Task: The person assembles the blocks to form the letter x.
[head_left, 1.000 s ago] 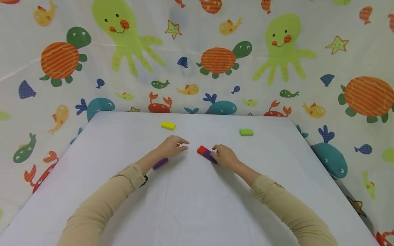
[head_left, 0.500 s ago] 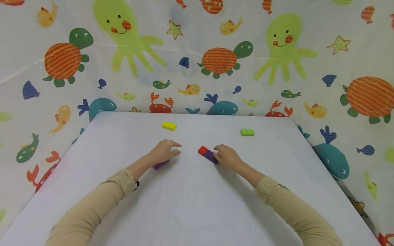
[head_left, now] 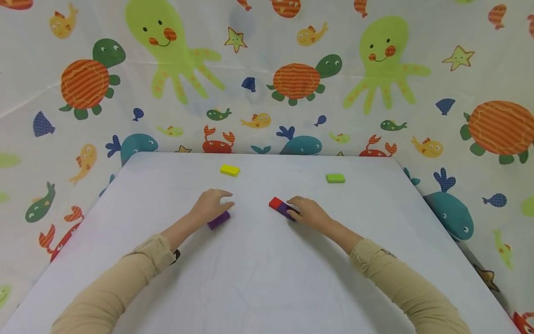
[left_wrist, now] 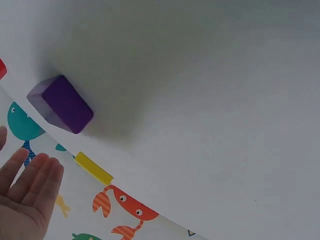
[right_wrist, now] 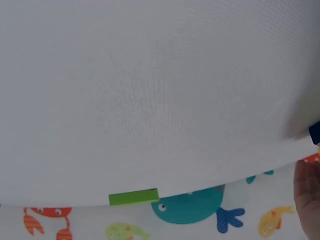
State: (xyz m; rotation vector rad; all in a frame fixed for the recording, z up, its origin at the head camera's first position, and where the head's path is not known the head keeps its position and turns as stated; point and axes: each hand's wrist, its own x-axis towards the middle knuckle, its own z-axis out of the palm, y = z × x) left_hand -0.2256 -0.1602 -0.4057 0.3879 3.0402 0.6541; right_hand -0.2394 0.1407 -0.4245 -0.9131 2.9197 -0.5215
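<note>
In the head view my left hand (head_left: 210,206) hovers beside and partly over a purple block (head_left: 219,221), thumb and fingers spread apart with nothing between them. The left wrist view shows that purple block (left_wrist: 70,105) standing on the white table, away from the fingertips. My right hand (head_left: 310,212) has its thumb and forefinger about the right end of another purple block (head_left: 282,208), pinching it. A red block (head_left: 275,202) meets that block's left end, and the two form a slanted row. The right wrist view catches only a dark corner of the held block (right_wrist: 315,133).
A yellow block (head_left: 230,170) lies toward the back of the white table (head_left: 258,269), left of centre. Farther right sits a green block (head_left: 335,178). Behind the table's back edge hangs a cloth (head_left: 250,60) printed with sea animals.
My left hand has moved left and toward me, from beside the red block to the lone purple block. My right hand stays at the red and purple row.
</note>
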